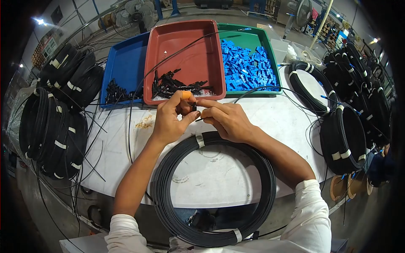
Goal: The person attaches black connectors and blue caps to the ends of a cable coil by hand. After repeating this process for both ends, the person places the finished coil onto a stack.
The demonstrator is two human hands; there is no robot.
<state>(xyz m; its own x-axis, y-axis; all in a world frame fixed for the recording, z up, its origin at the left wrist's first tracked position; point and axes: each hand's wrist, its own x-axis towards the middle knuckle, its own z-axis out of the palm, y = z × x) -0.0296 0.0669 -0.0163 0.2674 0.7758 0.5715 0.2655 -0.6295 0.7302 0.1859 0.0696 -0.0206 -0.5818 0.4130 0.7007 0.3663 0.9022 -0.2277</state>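
My left hand (169, 121), with orange tape round one finger, is closed on a small black connector part (194, 107). Close beside it, my right hand (231, 119) pinches a thin black cable (199, 120); its short end shows by the fingertips. Fingers hide much of where the part and the cable meet. Below both hands lies a large coil of black cable (162, 181), bound with white tape, partly over the table's front edge. Just beyond my hands, a red tray (185, 46) holds a heap of black connector parts (168, 84).
A blue tray (128, 55) with black pieces and a green tray (249, 30) full of blue connectors (249, 65) flank the red one. Taped cable coils (59, 130) crowd the left; more coils (342, 139) stand right. Loose cables cross the white table (118, 173).
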